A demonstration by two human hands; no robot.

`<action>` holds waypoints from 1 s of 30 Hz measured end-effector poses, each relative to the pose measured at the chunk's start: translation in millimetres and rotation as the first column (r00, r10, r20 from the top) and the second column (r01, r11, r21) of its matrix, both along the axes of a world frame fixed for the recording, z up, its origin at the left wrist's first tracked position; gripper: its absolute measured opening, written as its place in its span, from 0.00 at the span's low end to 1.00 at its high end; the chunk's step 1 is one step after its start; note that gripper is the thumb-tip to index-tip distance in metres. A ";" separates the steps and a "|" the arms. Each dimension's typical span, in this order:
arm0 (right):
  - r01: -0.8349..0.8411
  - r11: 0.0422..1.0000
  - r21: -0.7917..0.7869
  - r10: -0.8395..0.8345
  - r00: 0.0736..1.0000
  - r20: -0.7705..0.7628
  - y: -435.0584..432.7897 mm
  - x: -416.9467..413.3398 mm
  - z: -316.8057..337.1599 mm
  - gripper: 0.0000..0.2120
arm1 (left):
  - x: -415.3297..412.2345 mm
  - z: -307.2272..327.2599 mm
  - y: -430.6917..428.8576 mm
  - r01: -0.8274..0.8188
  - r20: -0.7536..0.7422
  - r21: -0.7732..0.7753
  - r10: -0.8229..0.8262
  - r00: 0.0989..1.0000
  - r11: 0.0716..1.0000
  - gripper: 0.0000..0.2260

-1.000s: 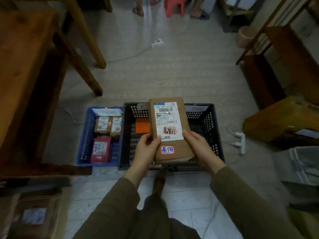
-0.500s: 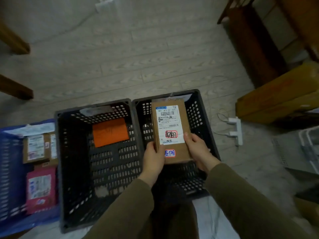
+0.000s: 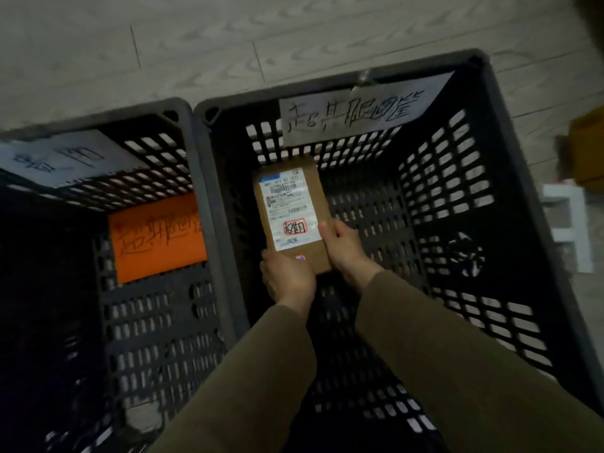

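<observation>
Head view: both hands clamp a brown cardboard parcel (image 3: pixel 292 217) inside the right black crate (image 3: pixel 510 191), left hand (image 3: pixel 287 281) gripping its near left corner, right hand (image 3: pixel 343 248) wrapped on its near right edge with thumb on the white shipping label (image 3: pixel 286 212); parcel held flat, label up, whether it touches the crate floor can't tell. A handwritten paper sign (image 3: pixel 356 112) hangs on that crate's far wall. Left black crate (image 3: pixel 183 119), touching the right one, holds an orange parcel (image 3: pixel 157 237) and a white paper sign (image 3: pixel 65 158); pale wood-look floor (image 3: pixel 163 44) lies beyond.
</observation>
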State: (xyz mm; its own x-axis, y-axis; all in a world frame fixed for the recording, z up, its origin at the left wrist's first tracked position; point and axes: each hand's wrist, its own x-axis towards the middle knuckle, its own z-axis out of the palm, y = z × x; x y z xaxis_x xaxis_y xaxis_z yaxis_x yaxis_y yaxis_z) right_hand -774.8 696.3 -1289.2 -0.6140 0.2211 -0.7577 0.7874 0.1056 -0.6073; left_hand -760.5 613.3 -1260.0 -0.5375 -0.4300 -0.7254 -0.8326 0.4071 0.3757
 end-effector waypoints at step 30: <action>-0.493 0.870 -0.018 0.435 0.784 -0.443 -191.6 26.3 634.6 0.16 | 123.0 611.9 -216.1 -0.181 -0.616 0.229 0.287 0.734 0.956 0.23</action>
